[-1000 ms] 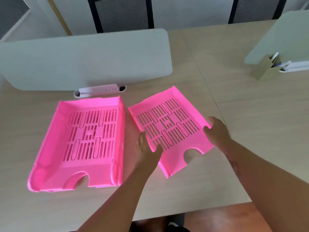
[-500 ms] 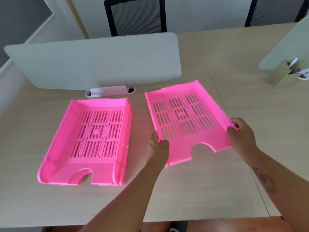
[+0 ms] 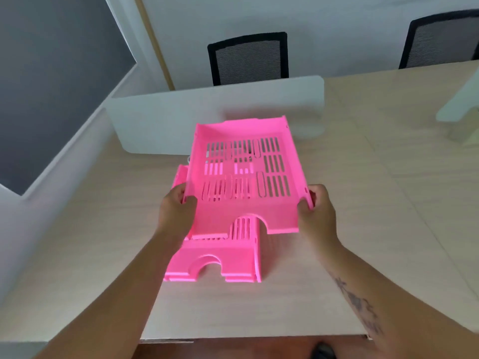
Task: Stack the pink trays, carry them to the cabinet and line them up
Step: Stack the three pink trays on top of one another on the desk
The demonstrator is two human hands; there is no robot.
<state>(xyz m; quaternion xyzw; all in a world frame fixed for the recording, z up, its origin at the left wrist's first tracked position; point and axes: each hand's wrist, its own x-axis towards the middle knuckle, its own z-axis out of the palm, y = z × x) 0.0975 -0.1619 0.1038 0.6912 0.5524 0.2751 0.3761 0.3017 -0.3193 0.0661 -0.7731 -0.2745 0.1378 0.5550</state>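
I hold a pink slotted tray (image 3: 277, 213) in the air with both hands. My left hand (image 3: 176, 211) grips its left wall and my right hand (image 3: 315, 213) grips its right wall. It hangs above a second pink tray (image 3: 228, 257) that rests on the wooden desk (image 3: 363, 229). The held tray sits higher and a little to the right of the lower one, covering most of it. Only the lower tray's front edge with its arched notch and part of its left wall show.
A pale divider panel (image 3: 168, 120) stands on the desk behind the trays. Two black mesh chairs (image 3: 248, 58) stand beyond the desk. Another pale panel (image 3: 458, 107) is at the far right. The desk's near edge runs just below my forearms.
The right tray has been lifted off the desk and carried left, over the other tray. Both hands keep their grip on its sides.
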